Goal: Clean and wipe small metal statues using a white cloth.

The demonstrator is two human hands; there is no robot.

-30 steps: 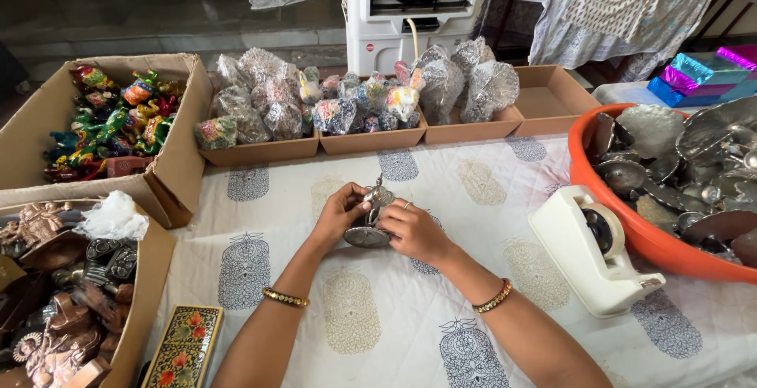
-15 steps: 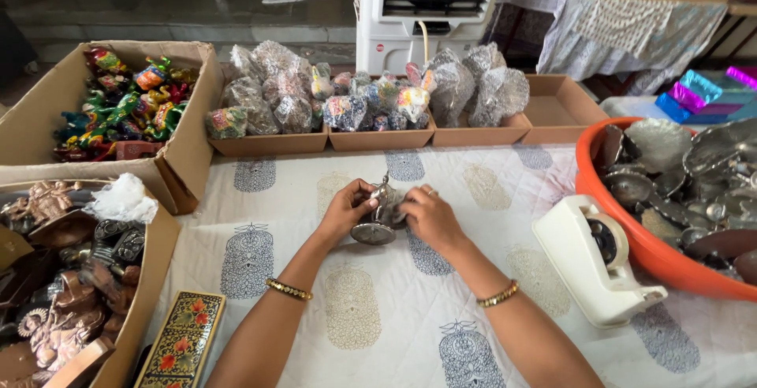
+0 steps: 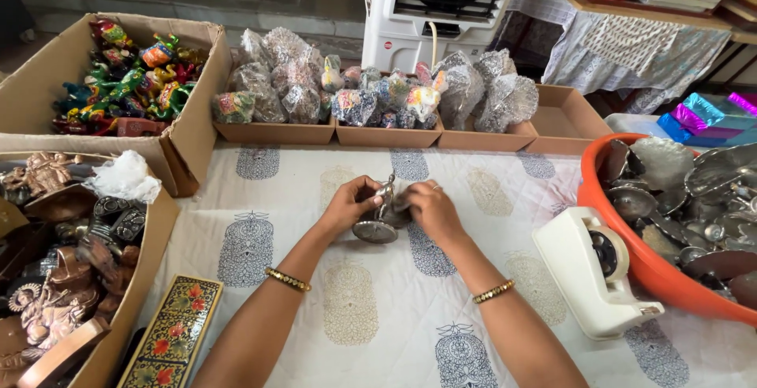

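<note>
Painted box (image 3: 169, 339) at the near table edge, white tape dispenser (image 3: 597, 271) to the right. Mid-table: both hands meet over a small metal figurine (image 3: 380, 218) resting on the printed cloth (image 3: 331, 317). Left hand (image 3: 351, 205) curled round its left side, right hand (image 3: 430, 208) closed against its right; the figurine sits between them, bare, no wrap on it yet. Beyond, a row of wrapped pieces (image 3: 371, 92) fills shallow trays, looking finished. Orange tub (image 3: 631, 262) of unwrapped metalware at right suggests plenty left.
</note>
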